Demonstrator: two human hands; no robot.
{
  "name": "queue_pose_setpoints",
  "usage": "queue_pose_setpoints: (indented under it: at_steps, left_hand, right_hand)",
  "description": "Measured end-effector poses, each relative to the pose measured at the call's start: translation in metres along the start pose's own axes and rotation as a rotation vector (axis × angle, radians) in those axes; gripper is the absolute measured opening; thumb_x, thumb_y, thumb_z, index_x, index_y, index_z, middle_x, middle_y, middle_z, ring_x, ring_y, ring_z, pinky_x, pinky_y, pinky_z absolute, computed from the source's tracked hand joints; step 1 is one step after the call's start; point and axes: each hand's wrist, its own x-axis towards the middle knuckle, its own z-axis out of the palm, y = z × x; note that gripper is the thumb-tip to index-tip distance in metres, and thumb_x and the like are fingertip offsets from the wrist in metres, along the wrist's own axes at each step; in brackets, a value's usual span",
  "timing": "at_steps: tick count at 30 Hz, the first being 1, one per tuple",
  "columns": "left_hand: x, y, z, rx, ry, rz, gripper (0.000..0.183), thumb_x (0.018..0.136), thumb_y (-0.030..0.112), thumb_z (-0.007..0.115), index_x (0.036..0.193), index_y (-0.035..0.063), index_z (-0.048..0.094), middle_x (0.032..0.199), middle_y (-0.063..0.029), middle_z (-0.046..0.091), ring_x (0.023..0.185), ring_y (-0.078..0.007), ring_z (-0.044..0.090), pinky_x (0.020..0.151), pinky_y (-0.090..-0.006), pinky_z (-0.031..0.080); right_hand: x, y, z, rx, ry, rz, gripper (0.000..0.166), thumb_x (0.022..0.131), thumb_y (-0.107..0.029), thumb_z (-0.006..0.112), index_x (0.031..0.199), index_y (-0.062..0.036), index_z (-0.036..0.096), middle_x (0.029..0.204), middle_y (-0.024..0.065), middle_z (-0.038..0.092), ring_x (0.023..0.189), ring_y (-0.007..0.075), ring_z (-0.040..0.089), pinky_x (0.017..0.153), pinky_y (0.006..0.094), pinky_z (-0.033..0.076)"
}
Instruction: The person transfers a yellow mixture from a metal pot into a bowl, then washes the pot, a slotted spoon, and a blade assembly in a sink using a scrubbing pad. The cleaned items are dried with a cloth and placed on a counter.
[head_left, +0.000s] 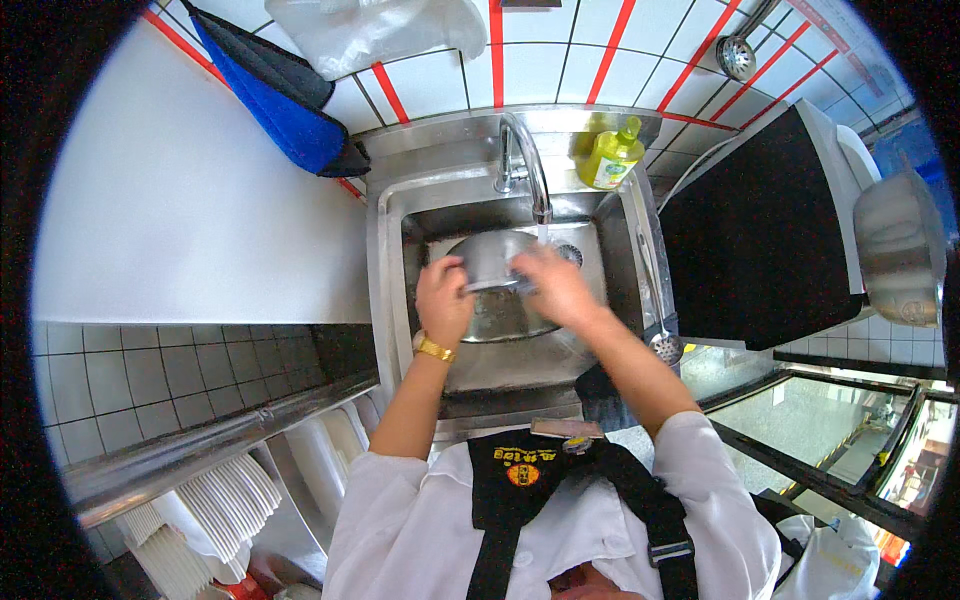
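Over a stainless steel sink (495, 371), my left hand (444, 295) grips the left rim of a metal bowl or pan (491, 259). My right hand (553, 286), blurred, touches the right part of the same vessel; whether it holds something small there I cannot tell. A metal surface below the vessel, perhaps a second one or its lower part, shows between my forearms. Water runs from the curved chrome faucet (536, 165) just behind my right hand. The drain (570, 255) lies to the right of the vessel.
A yellow-green pump bottle (615, 157) stands at the sink's back right corner. A slotted ladle (664, 345) lies along the right rim. Right of the sink is a black-sided appliance (757, 240) with a metal bowl (896, 247) beyond it. White plates (225, 502) are stacked at lower left.
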Motion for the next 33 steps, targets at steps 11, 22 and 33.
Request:
queue_pose_setpoints:
  at_steps: [11,22,33]
  left_hand:
    - [0.012,0.015,0.004,0.089,0.020,0.390,0.012,0.057,0.007,0.059,0.060,0.0099,0.048,0.095,-0.0006,0.055,0.085,-0.0225,0.046,0.084,-0.0442,0.034]
    - [-0.007,0.055,0.062,-0.680,0.184,-0.440,0.017,0.081,0.008,0.046,0.096,0.0027,0.051,0.124,-0.0149,0.037,0.101,-0.0217,0.045,0.085,-0.0319,0.037]
    - [-0.016,0.062,-0.006,-0.715,-0.602,-0.547,0.028,0.083,0.020,0.056,0.101,-0.0011,0.052,0.090,-0.0014,0.055,0.081,-0.0074,0.048,0.073,-0.0225,0.040]
  right_hand:
    - [-0.023,0.011,-0.016,0.308,0.105,-0.033,0.037,0.071,-0.023,0.067,0.105,-0.0110,0.056,0.109,0.0143,0.050,0.102,0.0317,0.047,0.090,0.0391,0.037]
    - [-0.044,-0.022,0.028,0.497,0.385,0.158,0.036,0.069,-0.010,0.066,0.103,-0.0062,0.055,0.109,0.0153,0.047,0.099,0.0316,0.049,0.085,0.0358,0.041]
    - [0.008,0.071,0.028,0.393,0.149,0.443,0.033,0.079,-0.031,0.055,0.102,-0.0080,0.057,0.101,0.0184,0.053,0.094,0.0343,0.051,0.082,0.0405,0.043]
